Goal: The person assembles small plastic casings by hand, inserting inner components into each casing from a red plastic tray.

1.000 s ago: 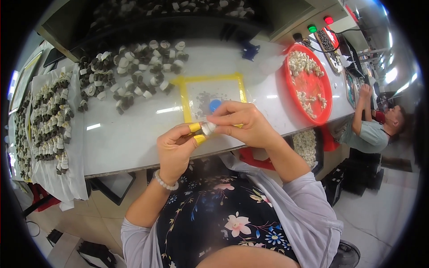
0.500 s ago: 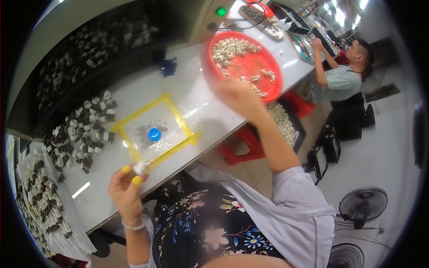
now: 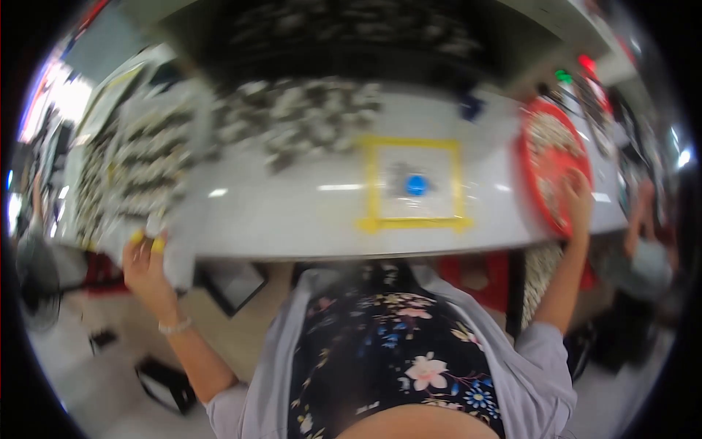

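I am looking down over a long white table (image 3: 292, 212), and the whole view is smeared by motion, so fine detail is lost. My left hand (image 3: 146, 267) is reaching out to the far left edge of the table, where a white cloth (image 3: 157, 183) carrying rows of small dark-and-pale pieces is hanging over the rim. Yellow finger caps (image 3: 146, 240) are showing on two fingertips, and they are pinching a small pale piece (image 3: 155, 219) between them; the grip is narrow, closing on that piece, though the blur is keeping me from telling what the piece is. A pale bracelet (image 3: 175, 326) is sitting on that wrist.

My right hand (image 3: 578, 197) is stretching far to the right and resting on the near rim of a red round tray (image 3: 545, 212) filled with pale bits. Whether its fingers are closing on anything I cannot tell.

Between the two hands, a yellow taped square (image 3: 373, 183) is marking the table, with a small blue round thing (image 3: 416, 184) lying inside it. Behind it, a loose heap of small pieces (image 3: 307, 121) is spreading across the table.
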The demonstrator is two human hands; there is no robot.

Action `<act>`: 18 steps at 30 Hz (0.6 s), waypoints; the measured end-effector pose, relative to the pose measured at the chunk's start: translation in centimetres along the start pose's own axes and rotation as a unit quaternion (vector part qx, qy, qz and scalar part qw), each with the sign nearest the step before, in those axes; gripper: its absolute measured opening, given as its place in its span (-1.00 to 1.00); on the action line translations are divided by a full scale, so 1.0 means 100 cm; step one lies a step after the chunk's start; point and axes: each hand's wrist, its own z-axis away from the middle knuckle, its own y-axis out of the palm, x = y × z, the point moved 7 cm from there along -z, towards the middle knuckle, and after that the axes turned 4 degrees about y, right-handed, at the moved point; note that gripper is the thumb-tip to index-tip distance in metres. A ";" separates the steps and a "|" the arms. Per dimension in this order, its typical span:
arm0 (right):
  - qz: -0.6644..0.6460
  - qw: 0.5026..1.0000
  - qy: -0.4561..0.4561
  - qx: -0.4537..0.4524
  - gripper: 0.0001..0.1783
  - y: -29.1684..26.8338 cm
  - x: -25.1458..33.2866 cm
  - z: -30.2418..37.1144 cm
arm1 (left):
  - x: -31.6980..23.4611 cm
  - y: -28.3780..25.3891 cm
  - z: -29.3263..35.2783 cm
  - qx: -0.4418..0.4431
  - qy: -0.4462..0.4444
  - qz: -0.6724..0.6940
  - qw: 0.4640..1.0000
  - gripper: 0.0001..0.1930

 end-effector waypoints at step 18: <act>-0.258 0.933 -0.108 0.225 -0.80 0.138 0.206 0.099 | 0.049 -0.051 -0.027 0.030 0.076 -0.248 0.965 -0.71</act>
